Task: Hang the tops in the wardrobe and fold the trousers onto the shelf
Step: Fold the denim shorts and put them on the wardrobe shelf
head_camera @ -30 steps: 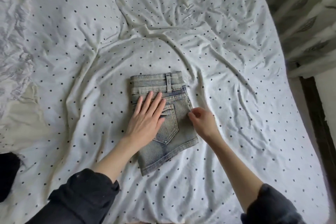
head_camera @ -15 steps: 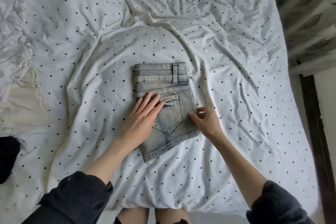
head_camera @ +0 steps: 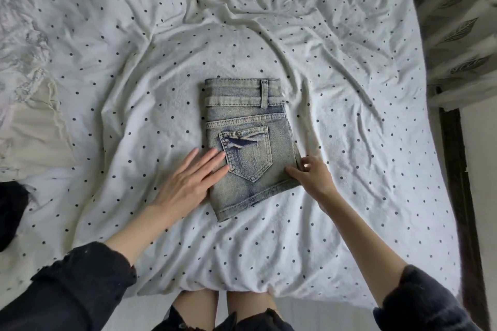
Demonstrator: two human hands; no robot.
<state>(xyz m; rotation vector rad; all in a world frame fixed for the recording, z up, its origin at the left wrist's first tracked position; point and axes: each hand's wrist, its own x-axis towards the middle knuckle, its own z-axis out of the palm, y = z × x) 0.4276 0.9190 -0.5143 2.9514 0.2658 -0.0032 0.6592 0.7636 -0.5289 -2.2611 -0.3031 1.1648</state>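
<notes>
Head view, only view available. Item under work: a folded pair of faded blue-grey denim shorts point(head_camera: 248, 148), lying flat on the rumpled white sheet with small dark dots point(head_camera: 349, 88), directly between the two hands and just ahead of them. Left hand point(head_camera: 188, 183): fingers straight and together, palm down, fingertips resting on the near left edge of the denim beside the pocket; nothing gripped. Right hand point(head_camera: 313, 176): at the near right corner of the fold, thumb on top of the cloth, fingers loosely bent at the edge; whether they pinch the layers cannot be told. Handling estimate: light, thick denim, stiffer than shirt cloth, so the fold should hold shape; not slippery, not fragile. Layers could still slide apart if lifted by one corner. Best purchase, in my judgement: both side edges at once, fingers slid underneath, thumbs on top, carried level. Appearance: compact rectangle, waistband with one belt loop at the end far from the hands, a stitched back pocket with dark distressed marks facing up, hem nearest the hands and running askew. Yellowish wash over the blue; seams double-stitched.
</notes>
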